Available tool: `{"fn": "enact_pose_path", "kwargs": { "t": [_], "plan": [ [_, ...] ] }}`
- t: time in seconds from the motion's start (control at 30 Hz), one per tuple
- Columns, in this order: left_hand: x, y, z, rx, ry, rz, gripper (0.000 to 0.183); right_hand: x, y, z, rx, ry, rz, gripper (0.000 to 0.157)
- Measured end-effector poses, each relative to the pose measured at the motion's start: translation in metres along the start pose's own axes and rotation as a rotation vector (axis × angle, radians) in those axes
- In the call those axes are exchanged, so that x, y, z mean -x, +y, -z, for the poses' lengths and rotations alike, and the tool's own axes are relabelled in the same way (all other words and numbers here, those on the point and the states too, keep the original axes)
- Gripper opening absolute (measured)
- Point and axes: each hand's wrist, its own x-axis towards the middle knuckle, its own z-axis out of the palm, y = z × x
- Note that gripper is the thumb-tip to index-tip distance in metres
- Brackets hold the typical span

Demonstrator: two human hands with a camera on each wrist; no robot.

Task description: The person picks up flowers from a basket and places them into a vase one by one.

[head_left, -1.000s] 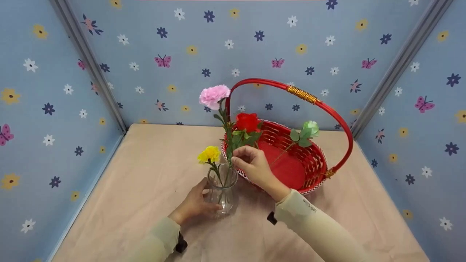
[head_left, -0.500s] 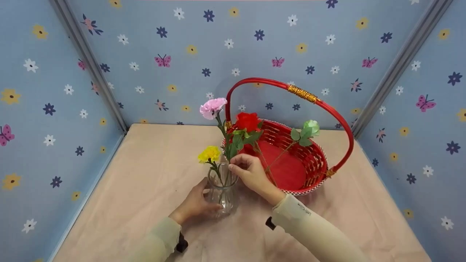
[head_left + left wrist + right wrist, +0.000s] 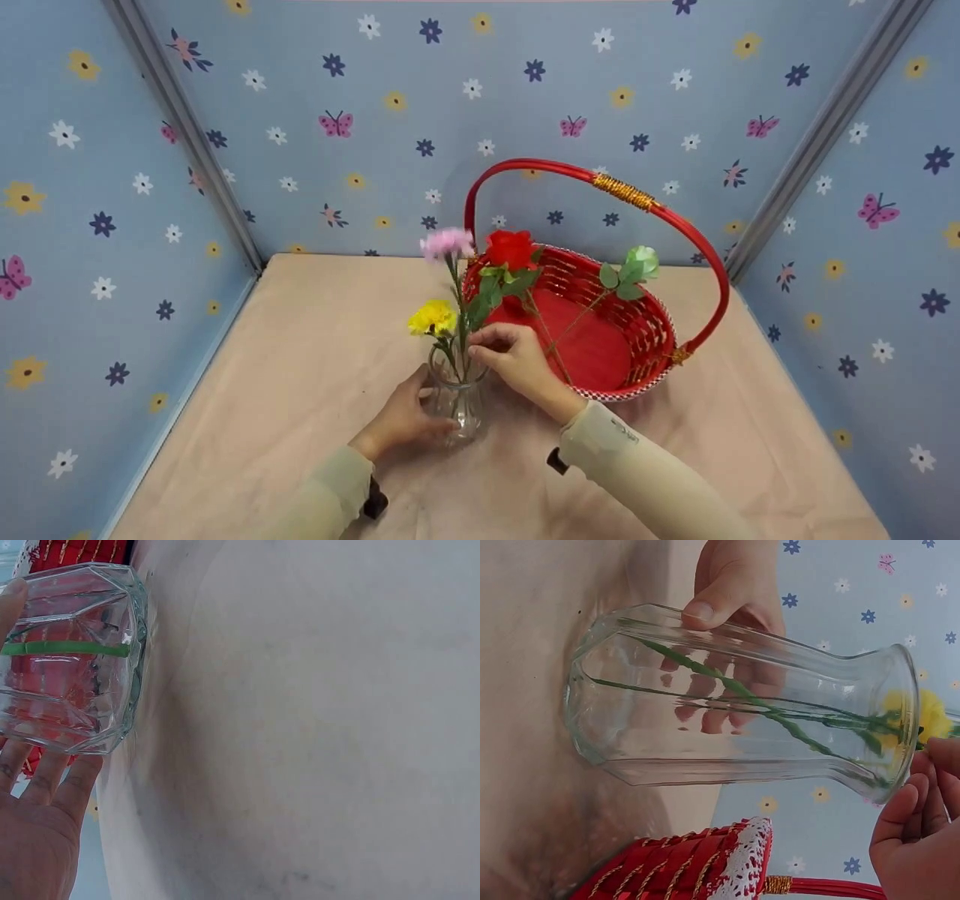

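My left hand (image 3: 403, 418) holds a clear glass vase (image 3: 460, 411) low on its side, thumb in front and fingers behind. The vase stands upright on the table. A yellow carnation (image 3: 433, 318) leans in it. My right hand (image 3: 516, 367) is at the vase's rim, thumb and fingertips pinching the stem of a pink carnation (image 3: 448, 244), whose bloom is blurred. Through the glass, the right wrist view shows two green stems (image 3: 735, 686) crossing inside, one reaching near the bottom. In the left wrist view one stem (image 3: 71, 649) lies behind the glass wall.
A red woven basket (image 3: 660, 330) with a tall arched handle (image 3: 694, 244) stands close behind and right of the vase. A red rose (image 3: 511, 250) and a pale green rose (image 3: 641, 262) lean in it. Patterned panels (image 3: 360, 150) enclose the cloth-covered table (image 3: 300, 337).
The pink carnation has sunk lower into the vase. My right hand has come down slightly with its stem, leftwards to the rim. My left hand and the vase have stayed put.
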Motion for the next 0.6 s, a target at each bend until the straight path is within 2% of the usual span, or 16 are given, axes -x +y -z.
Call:
{"fn": "enact_pose_path", "kwargs": {
  "t": [0.17, 0.33, 0.6],
  "plan": [
    [0.0, 0.001, 0.0, 0.01, -0.006, -0.015, 0.094, 0.002, 0.002, 0.003, 0.006, 0.002, -0.023, 0.012],
    [0.001, 0.002, 0.0, 0.007, -0.002, -0.026, 0.101, 0.004, 0.003, 0.008, -0.006, 0.031, -0.041, 0.014],
    [0.001, 0.001, 0.0, 0.011, 0.006, -0.054, 0.101, 0.008, 0.005, 0.022, -0.005, 0.057, -0.068, 0.016]
  ]
}}
